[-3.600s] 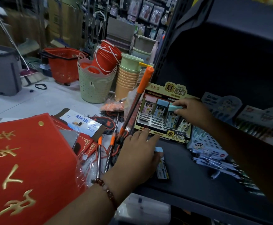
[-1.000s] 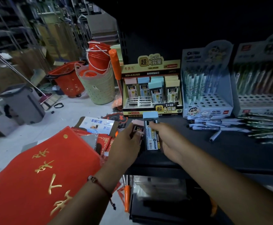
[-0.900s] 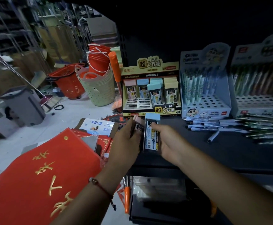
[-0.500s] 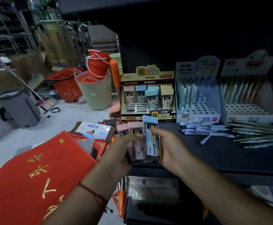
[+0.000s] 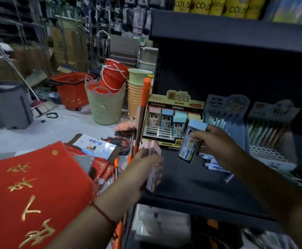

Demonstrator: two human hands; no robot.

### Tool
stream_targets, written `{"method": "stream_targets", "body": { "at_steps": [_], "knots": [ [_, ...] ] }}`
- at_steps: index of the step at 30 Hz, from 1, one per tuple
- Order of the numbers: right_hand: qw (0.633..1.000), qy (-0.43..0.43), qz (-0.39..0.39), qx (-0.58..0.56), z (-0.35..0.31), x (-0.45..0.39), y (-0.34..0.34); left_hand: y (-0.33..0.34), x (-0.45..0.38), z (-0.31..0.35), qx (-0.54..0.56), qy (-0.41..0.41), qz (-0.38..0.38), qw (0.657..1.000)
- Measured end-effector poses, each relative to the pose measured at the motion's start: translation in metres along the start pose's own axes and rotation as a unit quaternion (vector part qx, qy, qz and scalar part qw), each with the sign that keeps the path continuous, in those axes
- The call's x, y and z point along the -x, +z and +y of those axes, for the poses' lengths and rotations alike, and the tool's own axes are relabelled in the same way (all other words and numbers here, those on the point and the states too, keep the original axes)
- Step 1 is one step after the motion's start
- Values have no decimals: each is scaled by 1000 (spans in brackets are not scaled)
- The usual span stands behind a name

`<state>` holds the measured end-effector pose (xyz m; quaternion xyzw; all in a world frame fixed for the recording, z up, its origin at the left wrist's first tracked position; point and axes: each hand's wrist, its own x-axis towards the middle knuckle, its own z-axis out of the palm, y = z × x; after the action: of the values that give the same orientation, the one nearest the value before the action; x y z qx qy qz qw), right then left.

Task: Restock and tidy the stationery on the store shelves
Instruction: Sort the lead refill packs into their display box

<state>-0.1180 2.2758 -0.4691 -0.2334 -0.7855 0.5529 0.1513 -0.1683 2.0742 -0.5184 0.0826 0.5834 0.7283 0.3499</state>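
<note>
My right hand (image 5: 216, 146) grips a blue-capped lead case (image 5: 191, 142), lifted and tilted in front of the yellow lead display box (image 5: 173, 121) on the dark shelf (image 5: 191, 178). Several capped cases stand in that box. My left hand (image 5: 144, 162) holds pink-capped lead cases (image 5: 153, 168) upright above the shelf's left front corner. The two hands are apart, with the blue case between them and the box.
Pen display stands (image 5: 225, 119) (image 5: 270, 133) sit to the right, with loose pens (image 5: 216, 164) lying before them. An orange-handled pole (image 5: 143, 112) leans at the shelf's left end. Red banners (image 5: 29, 191), stacked baskets (image 5: 105, 101) and buckets fill the floor on the left.
My right hand has pulled the blue case away from the pink ones and raised it towards the display box. My left hand keeps the pink cases and has drifted slightly left.
</note>
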Motion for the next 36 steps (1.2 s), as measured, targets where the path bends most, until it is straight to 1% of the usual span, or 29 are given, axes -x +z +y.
{"method": "stream_targets", "body": {
  "at_steps": [2,4,6,9,13,17,20,23,26,28,34,36],
  "knots": [
    [998,-19,-15,64,-13,-15,2,-8,1,3,-110,39,8,993],
    [990,-50,-27,127,-24,-29,11,-19,0,3,-204,92,20,974],
    [979,-80,-34,182,-31,-46,23,-29,-3,4,-267,144,33,952],
    [971,-106,-47,208,-40,-71,38,-40,-8,7,-322,179,41,929],
    [976,-80,-51,195,-34,-95,41,-50,-12,9,-348,203,64,913],
    [970,-63,19,233,-30,-112,27,-56,-17,9,-341,212,60,914],
    [967,-54,21,248,-38,-114,28,-58,-22,10,-336,214,62,915],
    [951,-93,20,293,-47,-115,37,-56,-25,11,-326,213,63,919],
    [939,-141,22,314,-52,-125,46,-54,-27,11,-340,222,64,911],
    [924,-163,17,346,-53,-129,50,-53,-26,11,-343,226,63,910],
    [888,-174,32,425,-45,-138,52,-52,-31,11,-339,224,67,911],
    [881,-172,32,440,-44,-140,51,-51,-32,11,-347,220,64,909]
  ]
}}
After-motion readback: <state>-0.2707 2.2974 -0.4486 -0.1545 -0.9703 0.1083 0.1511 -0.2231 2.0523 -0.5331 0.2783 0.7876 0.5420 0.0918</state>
